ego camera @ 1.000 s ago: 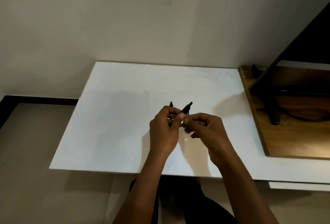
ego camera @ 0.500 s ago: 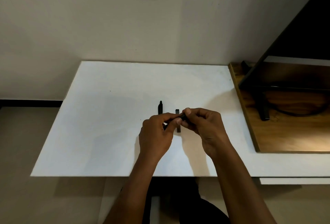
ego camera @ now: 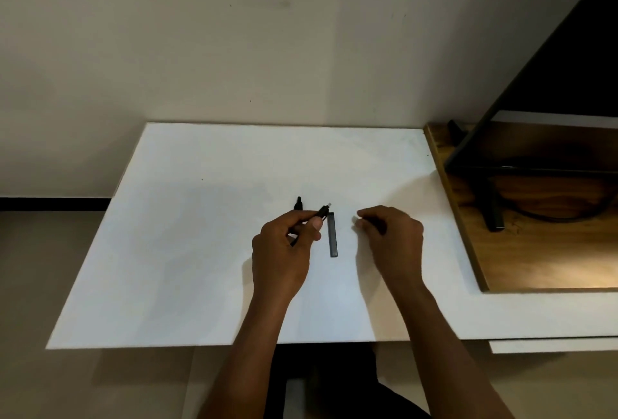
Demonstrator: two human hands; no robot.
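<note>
My left hand grips a black pen whose bare pale tip points up and to the right. My right hand hovers to the right of it with fingers curled. Its fingertips pinch together on something small and dark, which looks like the pen's cap and is mostly hidden. Between the hands a dark grey bar lies flat on the white table. The end of a second black pen pokes out behind my left hand.
A wooden board lies on the table's right side. It carries a black stand with a cable, and a dark slanted panel above. The wall runs right behind the table. Floor shows to the left and below.
Both hands were together on the pen. My right hand has pulled away to the right, and the pen's pale tip now shows. The grey bar lies uncovered.
</note>
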